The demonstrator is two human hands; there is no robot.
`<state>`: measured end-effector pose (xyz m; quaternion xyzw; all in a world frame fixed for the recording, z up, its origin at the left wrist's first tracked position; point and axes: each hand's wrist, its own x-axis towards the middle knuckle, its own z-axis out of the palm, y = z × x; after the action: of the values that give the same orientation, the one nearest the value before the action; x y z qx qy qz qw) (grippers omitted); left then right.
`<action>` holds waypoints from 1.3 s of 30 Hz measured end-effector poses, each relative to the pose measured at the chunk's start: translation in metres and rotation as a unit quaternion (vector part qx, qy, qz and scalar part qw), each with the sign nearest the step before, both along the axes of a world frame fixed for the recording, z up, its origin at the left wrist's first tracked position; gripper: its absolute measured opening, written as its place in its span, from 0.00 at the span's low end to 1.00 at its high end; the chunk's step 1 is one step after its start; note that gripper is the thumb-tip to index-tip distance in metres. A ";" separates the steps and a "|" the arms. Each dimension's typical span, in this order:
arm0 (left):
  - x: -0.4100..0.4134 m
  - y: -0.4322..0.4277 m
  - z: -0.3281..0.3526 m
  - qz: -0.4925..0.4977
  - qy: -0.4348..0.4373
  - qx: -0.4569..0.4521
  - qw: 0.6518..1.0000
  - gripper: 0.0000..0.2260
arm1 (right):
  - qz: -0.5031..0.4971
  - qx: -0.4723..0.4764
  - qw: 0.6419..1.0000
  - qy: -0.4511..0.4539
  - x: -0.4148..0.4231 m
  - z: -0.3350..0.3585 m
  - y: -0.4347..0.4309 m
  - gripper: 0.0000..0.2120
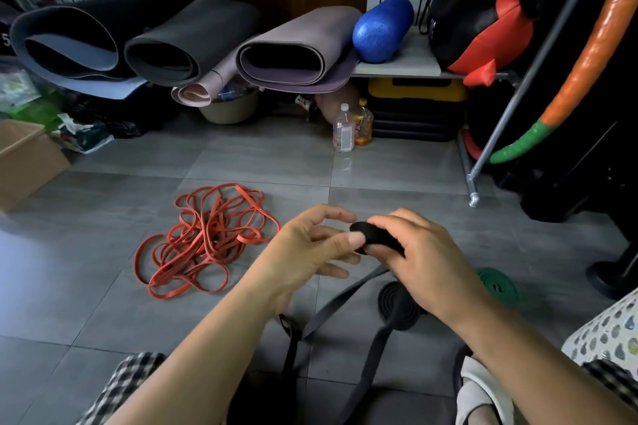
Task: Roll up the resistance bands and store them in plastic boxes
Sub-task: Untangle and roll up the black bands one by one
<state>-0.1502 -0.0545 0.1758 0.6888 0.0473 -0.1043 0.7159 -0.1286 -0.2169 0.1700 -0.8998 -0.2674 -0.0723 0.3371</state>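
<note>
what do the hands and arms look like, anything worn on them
The left hand and right hand are ungloved, with no ring, watch or bracelet in view. The left forearm and right forearm show no sleeve up to the frame's edge.

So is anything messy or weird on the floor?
Yes. The red bands lie in a tangled heap on the floor, left of the left hand, not rolled like the black coil and green coil near the right hand, which grips a black band. Nothing looks spilled.
</note>
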 end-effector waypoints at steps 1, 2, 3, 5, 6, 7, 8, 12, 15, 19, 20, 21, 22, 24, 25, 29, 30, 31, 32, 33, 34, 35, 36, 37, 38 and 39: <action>0.001 -0.001 -0.001 0.007 0.010 0.003 1.000 0.06 | 0.012 -0.023 1.000 -0.014 -0.001 0.000 0.001 0.12; 0.002 -0.002 -0.002 0.016 0.019 -0.006 1.000 0.04 | 0.022 -0.045 0.998 -0.030 -0.003 -0.001 0.003 0.12; 0.003 -0.004 -0.004 0.024 0.027 -0.024 0.999 0.03 | 0.026 -0.058 0.997 -0.042 -0.003 -0.001 0.004 0.12; 0.004 -0.007 -0.006 0.032 0.039 -0.094 0.994 0.03 | 0.016 -0.025 0.999 -0.041 -0.002 -0.003 0.003 0.14; 0.004 -0.009 -0.007 0.036 0.041 -0.143 0.988 0.04 | 0.003 0.025 0.999 -0.025 0.000 -0.003 0.001 0.15; 0.005 -0.011 -0.008 0.041 0.044 -0.197 0.978 0.05 | -0.006 0.088 0.996 0.005 0.002 -0.003 0.000 0.16; 0.005 -0.012 -0.009 0.047 0.048 -0.251 0.966 0.07 | -0.005 0.152 0.987 0.042 0.003 -0.003 -0.001 0.16; 0.004 -0.014 -0.010 0.048 0.075 -0.362 0.928 0.10 | 0.009 0.302 0.945 0.124 0.003 -0.006 0.001 0.14; 0.002 -0.015 -0.015 0.004 0.094 -0.401 0.911 0.13 | 0.009 0.376 0.913 0.155 -0.001 -0.009 0.007 0.12; 0.002 -0.014 -0.019 -0.024 0.107 -0.407 0.907 0.15 | 0.005 0.293 0.951 0.101 -0.001 -0.006 0.003 0.11; 0.002 -0.013 -0.019 -0.013 0.111 -0.373 0.921 0.11 | 0.000 0.253 0.964 0.078 0.001 -0.006 0.000 0.11; 0.003 -0.014 -0.018 0.004 0.111 -0.322 0.940 0.06 | -0.010 0.206 0.977 0.052 0.003 -0.006 -0.003 0.13; 0.004 -0.014 -0.019 0.027 0.104 -0.260 0.960 0.03 | -0.017 0.154 0.988 0.027 0.005 -0.006 -0.006 0.14; 0.004 -0.015 -0.021 0.060 0.077 -0.144 0.985 0.03 | -0.024 0.046 0.998 -0.022 0.007 -0.007 -0.009 0.13; 0.003 -0.016 -0.021 0.060 0.066 -0.107 0.990 0.06 | -0.025 -0.004 0.999 -0.046 0.006 -0.008 -0.009 0.11; -0.001 -0.024 -0.019 0.038 0.035 -0.015 0.999 0.07 | -0.020 -0.094 0.991 -0.092 0.002 -0.010 -0.002 0.08; -0.002 -0.025 -0.020 0.042 0.027 -0.012 0.999 0.06 | -0.017 -0.089 0.991 -0.100 0.002 -0.012 -0.001 0.09; -0.002 -0.026 -0.020 0.048 0.026 -0.024 0.998 0.06 | -0.016 -0.067 0.993 -0.094 0.002 -0.014 0.000 0.11; -0.003 -0.026 -0.020 0.055 0.030 -0.048 0.997 0.06 | -0.016 -0.034 0.996 -0.080 0.003 -0.014 0.001 0.12; -0.003 -0.026 -0.019 0.061 0.038 -0.078 0.994 0.05 | -0.013 -0.004 0.998 -0.069 0.004 -0.013 0.001 0.14; -0.002 -0.026 -0.017 0.067 0.047 -0.104 0.991 0.05 | -0.009 0.017 0.998 -0.063 0.006 -0.013 0.000 0.16; -0.003 -0.026 -0.016 0.074 0.055 -0.126 0.988 0.06 | -0.004 0.028 0.998 -0.049 0.007 -0.012 0.000 0.18; -0.002 -0.026 -0.015 0.084 0.063 -0.146 0.984 0.07 | 0.003 0.039 0.999 -0.023 0.007 -0.012 -0.001 0.20; -0.002 -0.026 -0.014 0.094 0.069 -0.161 0.980 0.07 | 0.008 0.051 0.999 0.007 0.007 -0.011 -0.001 0.21; -0.001 -0.025 -0.013 0.102 0.072 -0.173 0.977 0.07 | 0.010 0.070 0.997 0.025 0.006 -0.012 -0.001 0.22; 0.000 -0.023 -0.013 0.107 0.074 -0.180 0.975 0.06 | 0.002 0.092 0.995 0.027 0.006 -0.014 -0.001 0.21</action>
<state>-0.1505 -0.0779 0.1627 0.5304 0.1536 -0.0846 0.8294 -0.1229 -0.2176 0.1561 -0.8659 -0.2528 -0.0719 0.4256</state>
